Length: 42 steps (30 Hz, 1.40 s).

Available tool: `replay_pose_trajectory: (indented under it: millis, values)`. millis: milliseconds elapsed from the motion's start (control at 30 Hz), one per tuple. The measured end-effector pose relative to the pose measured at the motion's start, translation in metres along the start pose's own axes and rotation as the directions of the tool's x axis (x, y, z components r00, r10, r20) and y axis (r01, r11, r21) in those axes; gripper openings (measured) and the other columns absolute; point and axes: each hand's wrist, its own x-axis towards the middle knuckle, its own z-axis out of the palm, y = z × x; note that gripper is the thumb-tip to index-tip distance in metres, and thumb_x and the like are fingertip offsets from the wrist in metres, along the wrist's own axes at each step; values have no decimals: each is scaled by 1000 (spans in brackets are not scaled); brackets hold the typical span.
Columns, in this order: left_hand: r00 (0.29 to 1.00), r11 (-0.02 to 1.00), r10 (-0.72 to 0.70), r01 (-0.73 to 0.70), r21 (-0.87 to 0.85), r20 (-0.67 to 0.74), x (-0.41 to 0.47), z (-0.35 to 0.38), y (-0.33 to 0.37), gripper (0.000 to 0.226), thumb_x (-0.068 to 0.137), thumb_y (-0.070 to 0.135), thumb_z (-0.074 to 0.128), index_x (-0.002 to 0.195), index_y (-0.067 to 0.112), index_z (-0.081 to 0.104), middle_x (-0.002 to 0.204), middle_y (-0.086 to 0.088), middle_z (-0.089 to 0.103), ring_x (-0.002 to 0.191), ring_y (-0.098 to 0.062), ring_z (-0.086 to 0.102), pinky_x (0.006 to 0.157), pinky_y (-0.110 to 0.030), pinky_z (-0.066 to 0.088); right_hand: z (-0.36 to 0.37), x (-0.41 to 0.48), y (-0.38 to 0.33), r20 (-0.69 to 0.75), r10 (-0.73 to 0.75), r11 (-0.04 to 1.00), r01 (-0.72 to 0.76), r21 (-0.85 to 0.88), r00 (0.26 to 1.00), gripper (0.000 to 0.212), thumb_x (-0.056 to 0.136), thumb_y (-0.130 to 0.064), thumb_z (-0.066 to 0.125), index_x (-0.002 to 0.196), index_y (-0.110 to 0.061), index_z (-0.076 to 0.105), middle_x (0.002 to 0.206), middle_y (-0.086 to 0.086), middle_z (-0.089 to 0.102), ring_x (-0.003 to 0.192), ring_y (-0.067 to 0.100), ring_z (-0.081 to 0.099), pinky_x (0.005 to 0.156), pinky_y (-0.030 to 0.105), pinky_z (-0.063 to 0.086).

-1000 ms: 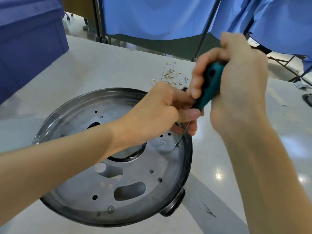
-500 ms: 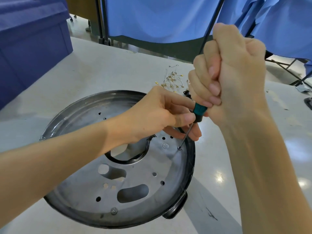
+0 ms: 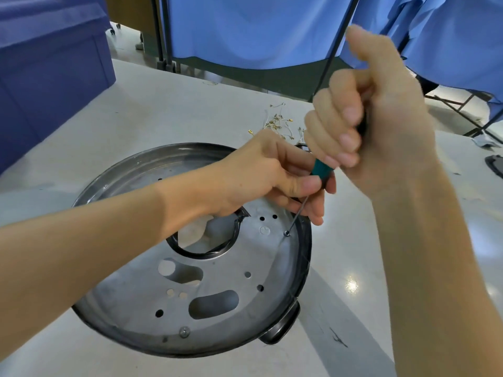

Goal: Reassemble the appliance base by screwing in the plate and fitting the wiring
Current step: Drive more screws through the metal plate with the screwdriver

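The upturned appliance base (image 3: 302,270) lies on the table, a round metal plate (image 3: 231,268) with several holes set inside its dark rim. My right hand (image 3: 375,126) grips the teal handle of a screwdriver (image 3: 321,171), fingers curled round it. The thin shaft slants down to a screw (image 3: 286,233) near the plate's right edge. My left hand (image 3: 269,175) pinches the screwdriver just below the handle, thumb and fingers round the shaft. Another screw (image 3: 184,332) sits at the plate's near edge.
A loose bundle of wires with brass terminals (image 3: 277,123) lies on the table beyond the base. A dark blue bin (image 3: 49,66) stands at the left. Blue curtains on a black frame (image 3: 245,28) hang behind. A black part (image 3: 495,164) shows at the right edge.
My right hand has turned round the screwdriver handle, from an open finger grip to a closed fist, and rotated on. The tip stays on the same screw; my left hand keeps steadying it.
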Motion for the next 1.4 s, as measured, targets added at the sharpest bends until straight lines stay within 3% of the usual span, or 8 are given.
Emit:
replay_pose_trajectory:
  millis: [100, 200, 733, 967, 1167, 1267, 1333, 1400]
  values:
    - [997, 1000, -19, 20, -17, 75, 2, -1, 0, 17, 93, -3, 54, 88, 5, 68, 73, -11, 71, 73, -25, 72, 68, -21, 53, -4, 5, -4, 365, 148, 951, -233, 201, 919, 70, 98, -31, 27, 32, -11, 39, 27, 4, 32, 19, 18, 25, 29, 14, 24]
    - [995, 998, -15, 21, -59, 104, -1, -3, -3, 16, 92, -1, 55, 90, 7, 69, 78, -14, 71, 79, -28, 73, 74, -23, 54, -1, 7, 0, 491, 166, 925, -307, 222, 855, 67, 97, -22, 27, 33, -10, 41, 26, 1, 31, 18, 15, 17, 31, 9, 14]
    - [987, 977, -58, 87, -195, 150, -5, -14, -12, 18, 83, 12, 60, 93, 7, 74, 87, -13, 75, 92, -29, 72, 81, -26, 55, 24, -9, 3, -73, -48, 998, 45, -47, 996, 54, 94, -5, 29, 41, -11, 29, 32, 0, 20, 27, 15, 10, 40, 14, 19]
    - [993, 965, -61, 85, -250, 101, -5, -15, -15, 25, 78, 15, 67, 100, 7, 76, 98, -16, 74, 97, -33, 71, 85, -33, 56, 35, -11, 10, -341, -206, 977, 174, -124, 917, 57, 91, 0, 31, 35, -12, 31, 30, 1, 24, 28, 16, 13, 43, 15, 20]
    - [999, 988, -28, 31, -154, 22, 0, -2, -13, 25, 77, 11, 70, 99, 0, 72, 84, -8, 76, 79, -21, 74, 73, -23, 57, 28, -12, 18, -579, -339, 940, 242, -240, 741, 51, 92, -5, 32, 42, -13, 32, 40, 6, 29, 35, 19, 23, 43, 24, 23]
    - [999, 987, -40, 43, -158, 18, 1, -2, -14, 16, 83, 4, 65, 93, -6, 71, 82, -16, 74, 80, -28, 74, 75, -27, 57, 18, -12, 14, -421, -205, 978, 176, -109, 884, 57, 94, -11, 36, 37, -15, 38, 36, 4, 32, 31, 19, 24, 40, 22, 23]
    - [997, 980, -67, 75, -186, 46, 0, -5, -12, 14, 86, 8, 63, 92, 2, 74, 84, -18, 74, 85, -32, 73, 79, -29, 57, 8, -6, 1, -74, 14, 1000, -13, 8, 997, 62, 98, -23, 35, 37, -11, 41, 35, 6, 33, 30, 20, 24, 38, 24, 24]
    - [993, 977, -82, 97, -189, 87, 0, -6, -11, 16, 87, 13, 60, 96, 5, 72, 86, -16, 74, 90, -31, 72, 83, -30, 56, 0, 0, -8, 183, 126, 991, -133, 25, 975, 66, 98, -29, 32, 36, -9, 39, 32, 7, 31, 26, 20, 24, 36, 22, 25]
